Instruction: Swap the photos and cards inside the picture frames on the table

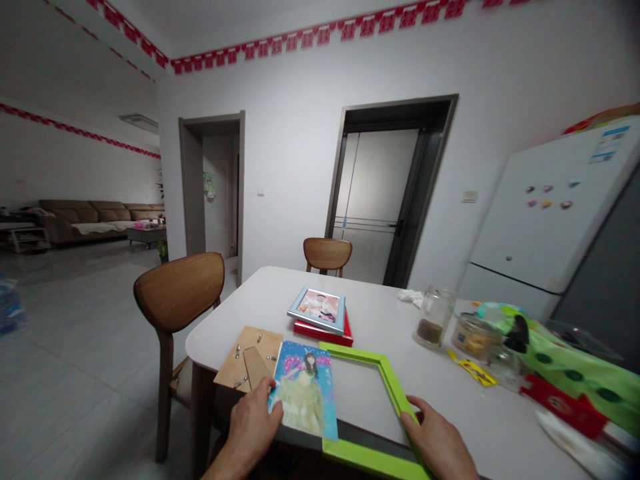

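Observation:
My left hand (254,422) is closed on the lower left edge of a photo print (305,393), which shows a figure in a pale dress on a blue background. My right hand (434,432) grips the right side of a bright green picture frame (394,383). The frame is a bare border, with the tabletop seen through its opening. Its left side lies hidden under the photo, and its lower side reaches past the table's near edge. Left of the photo lies a brown backing board (256,341) with metal clips and a stand leg.
Farther back on the white table (370,313), a light-blue framed picture (318,308) rests on a red frame (349,331). A glass jar (434,319), a food tub (473,337), a yellow packet (474,370) and a green bag (575,363) crowd the right. Wooden chairs (181,293) stand around.

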The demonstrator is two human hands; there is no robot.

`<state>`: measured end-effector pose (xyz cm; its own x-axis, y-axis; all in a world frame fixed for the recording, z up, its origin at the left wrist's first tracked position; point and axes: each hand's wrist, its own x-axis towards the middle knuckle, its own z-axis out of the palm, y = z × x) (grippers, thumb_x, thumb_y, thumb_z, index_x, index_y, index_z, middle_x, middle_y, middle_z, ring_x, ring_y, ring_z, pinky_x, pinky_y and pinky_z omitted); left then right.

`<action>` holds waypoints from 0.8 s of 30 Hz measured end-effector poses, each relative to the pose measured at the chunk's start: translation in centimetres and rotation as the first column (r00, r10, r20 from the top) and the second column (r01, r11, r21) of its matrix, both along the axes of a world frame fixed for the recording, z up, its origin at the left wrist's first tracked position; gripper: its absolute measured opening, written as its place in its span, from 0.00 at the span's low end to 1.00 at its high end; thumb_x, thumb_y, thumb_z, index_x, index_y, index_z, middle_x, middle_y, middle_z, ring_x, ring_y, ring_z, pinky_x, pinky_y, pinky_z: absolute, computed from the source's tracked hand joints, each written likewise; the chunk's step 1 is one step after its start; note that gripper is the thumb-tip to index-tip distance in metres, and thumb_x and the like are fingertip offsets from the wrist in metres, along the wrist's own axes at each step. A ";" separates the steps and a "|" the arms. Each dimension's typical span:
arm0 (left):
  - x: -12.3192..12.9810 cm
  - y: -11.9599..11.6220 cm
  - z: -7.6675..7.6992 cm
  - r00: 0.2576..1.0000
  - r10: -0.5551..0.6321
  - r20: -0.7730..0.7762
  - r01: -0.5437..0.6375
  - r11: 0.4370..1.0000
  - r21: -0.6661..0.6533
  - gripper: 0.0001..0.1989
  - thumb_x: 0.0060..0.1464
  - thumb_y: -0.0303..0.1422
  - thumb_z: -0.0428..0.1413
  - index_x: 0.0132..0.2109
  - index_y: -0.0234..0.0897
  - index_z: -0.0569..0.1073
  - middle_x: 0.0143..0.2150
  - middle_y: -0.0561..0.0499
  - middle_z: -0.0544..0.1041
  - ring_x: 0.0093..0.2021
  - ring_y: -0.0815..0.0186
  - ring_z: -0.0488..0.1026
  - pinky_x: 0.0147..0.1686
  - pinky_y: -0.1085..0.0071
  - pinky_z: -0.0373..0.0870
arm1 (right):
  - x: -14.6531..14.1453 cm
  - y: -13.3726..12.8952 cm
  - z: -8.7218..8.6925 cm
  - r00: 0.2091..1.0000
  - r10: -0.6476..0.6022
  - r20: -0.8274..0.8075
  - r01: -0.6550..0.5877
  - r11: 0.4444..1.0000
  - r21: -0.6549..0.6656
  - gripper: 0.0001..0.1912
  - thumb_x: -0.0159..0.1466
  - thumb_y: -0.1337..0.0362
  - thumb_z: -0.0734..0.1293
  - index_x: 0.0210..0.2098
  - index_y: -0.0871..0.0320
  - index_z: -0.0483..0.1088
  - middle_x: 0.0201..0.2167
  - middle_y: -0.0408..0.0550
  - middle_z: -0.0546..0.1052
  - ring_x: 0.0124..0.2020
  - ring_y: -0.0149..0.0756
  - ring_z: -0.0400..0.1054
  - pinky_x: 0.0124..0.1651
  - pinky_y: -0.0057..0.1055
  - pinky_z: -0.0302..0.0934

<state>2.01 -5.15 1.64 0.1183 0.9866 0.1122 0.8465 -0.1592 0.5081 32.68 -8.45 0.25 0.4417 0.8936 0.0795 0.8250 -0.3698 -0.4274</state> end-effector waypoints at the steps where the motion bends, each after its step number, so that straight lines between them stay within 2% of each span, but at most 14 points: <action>1: 0.1 0.0 0.3 0.998 -0.007 -0.063 0.007 1.000 0.004 0.13 0.48 0.34 0.47 0.44 0.41 0.64 0.35 0.49 0.74 0.37 0.59 0.71 0.34 0.69 0.62 | -0.1 0.0 -0.1 1.000 0.015 0.024 -0.015 1.000 -0.006 0.26 0.54 0.60 0.52 0.47 0.67 0.62 0.35 0.56 0.73 0.35 0.42 0.68 0.40 0.33 0.56; 6: 0.5 0.0 1.4 0.966 -0.016 -0.259 0.036 0.997 0.073 0.11 0.50 0.34 0.47 0.42 0.39 0.65 0.34 0.48 0.74 0.36 0.57 0.71 0.33 0.64 0.63 | 0.0 0.2 -0.6 0.995 0.043 0.093 -0.040 0.999 -0.027 0.25 0.54 0.61 0.53 0.47 0.69 0.62 0.39 0.59 0.72 0.40 0.42 0.66 0.45 0.34 0.55; 11: 0.4 -0.5 1.7 0.964 -0.052 -0.260 0.090 0.987 0.136 0.12 0.48 0.33 0.47 0.40 0.36 0.67 0.37 0.46 0.72 0.40 0.58 0.69 0.37 0.64 0.64 | 0.0 0.4 -0.6 0.992 0.053 0.118 -0.049 0.998 -0.034 0.25 0.54 0.61 0.53 0.47 0.69 0.63 0.39 0.59 0.72 0.40 0.42 0.66 0.45 0.34 0.55; 14: 1.0 -1.0 1.1 0.957 -0.202 -0.209 0.244 0.949 0.201 0.20 0.44 0.31 0.49 0.47 0.37 0.64 0.47 0.45 0.68 0.48 0.59 0.63 0.47 0.63 0.58 | -0.2 0.4 -0.4 0.990 0.046 0.132 -0.040 0.998 -0.049 0.25 0.55 0.61 0.53 0.48 0.69 0.62 0.40 0.59 0.72 0.41 0.44 0.66 0.44 0.35 0.55; 16: 1.8 -1.2 0.2 0.908 -0.368 -0.200 0.405 0.892 0.199 0.27 0.41 0.30 0.51 0.53 0.39 0.60 0.55 0.46 0.60 0.55 0.58 0.55 0.54 0.62 0.50 | -0.3 0.3 -0.4 0.990 0.046 0.131 -0.039 0.998 -0.056 0.25 0.55 0.61 0.53 0.48 0.68 0.62 0.40 0.60 0.71 0.41 0.44 0.66 0.44 0.35 0.56; 18: 2.8 -1.1 -0.9 0.847 -0.490 -0.207 0.522 0.839 0.153 0.33 0.39 0.29 0.53 0.55 0.40 0.56 0.59 0.46 0.53 0.58 0.56 0.48 0.56 0.58 0.43 | -0.2 0.3 -0.6 0.991 0.051 0.128 -0.044 0.998 -0.053 0.25 0.55 0.60 0.53 0.48 0.68 0.61 0.40 0.59 0.71 0.41 0.44 0.66 0.44 0.36 0.56; 21: 4.1 -0.5 -2.2 0.824 -0.526 -0.210 0.556 0.822 0.121 0.29 0.43 0.27 0.50 0.55 0.38 0.57 0.59 0.44 0.54 0.59 0.56 0.48 0.56 0.56 0.43 | 0.0 0.3 -0.9 0.991 0.065 0.119 -0.062 0.998 -0.032 0.25 0.55 0.60 0.53 0.47 0.69 0.62 0.40 0.60 0.71 0.40 0.45 0.66 0.44 0.37 0.55; 24: 4.5 0.4 -2.0 0.863 -0.488 -0.131 0.505 0.840 0.200 0.24 0.48 0.22 0.43 0.54 0.36 0.61 0.57 0.44 0.59 0.57 0.60 0.53 0.55 0.59 0.48 | -0.1 0.1 -0.4 0.993 0.063 0.102 -0.071 0.994 0.077 0.25 0.53 0.61 0.54 0.46 0.70 0.63 0.39 0.61 0.71 0.41 0.45 0.65 0.46 0.38 0.54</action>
